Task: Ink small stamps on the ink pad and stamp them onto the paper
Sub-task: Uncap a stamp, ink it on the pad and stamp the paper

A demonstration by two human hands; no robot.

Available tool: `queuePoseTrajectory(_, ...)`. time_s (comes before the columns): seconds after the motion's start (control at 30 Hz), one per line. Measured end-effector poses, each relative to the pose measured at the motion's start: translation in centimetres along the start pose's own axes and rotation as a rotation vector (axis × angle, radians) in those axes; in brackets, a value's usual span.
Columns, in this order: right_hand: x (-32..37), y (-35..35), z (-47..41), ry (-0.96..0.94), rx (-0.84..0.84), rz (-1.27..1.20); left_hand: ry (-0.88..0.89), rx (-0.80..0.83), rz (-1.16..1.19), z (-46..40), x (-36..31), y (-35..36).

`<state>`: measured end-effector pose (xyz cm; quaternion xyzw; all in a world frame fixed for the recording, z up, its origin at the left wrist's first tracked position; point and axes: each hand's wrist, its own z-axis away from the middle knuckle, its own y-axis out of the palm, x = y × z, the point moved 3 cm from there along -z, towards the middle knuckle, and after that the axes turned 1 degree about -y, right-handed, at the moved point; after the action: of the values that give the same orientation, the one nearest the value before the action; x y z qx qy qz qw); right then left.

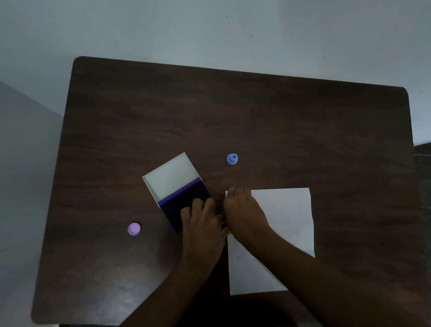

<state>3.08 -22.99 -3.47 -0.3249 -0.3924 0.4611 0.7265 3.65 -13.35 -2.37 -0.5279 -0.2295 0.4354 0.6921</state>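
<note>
Left grip (pixel 201 218) lies fingers-down on the open ink pad (pixel 187 206); right grip (pixel 241 208), curled, covers the paper's (pixel 286 214) corner, contents unclear. Blue stamp (pixel 232 159) beyond, purple stamp (pixel 134 229) far left on bench (pixel 257 119).

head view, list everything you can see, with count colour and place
dark brown wooden table: one, fills most of the view
open ink pad case with white lid and dark purple pad: one, table centre-left
white paper sheet: one, right of the ink pad
small blue round stamp: one, beyond the paper, standing apart
small lilac round stamp: one, left of the ink pad
pale wall: behind the table
left hand: one, fingers on the purple pad
right hand: one, over the paper's near-left corner; what it holds is hidden
</note>
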Motion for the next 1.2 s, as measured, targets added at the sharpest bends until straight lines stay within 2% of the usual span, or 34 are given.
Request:
queuePoseTrajectory(0.33,0.5,-0.2,0.0,-0.001,-0.031,0.050,0.009,0.000,0.001,-0.1,0.3,0.1)
queuePoseTrajectory(1.2,-0.6,0.8,0.5,0.025,-0.096,-0.019,0.043,0.041,0.007,-0.1,-0.5,0.5)
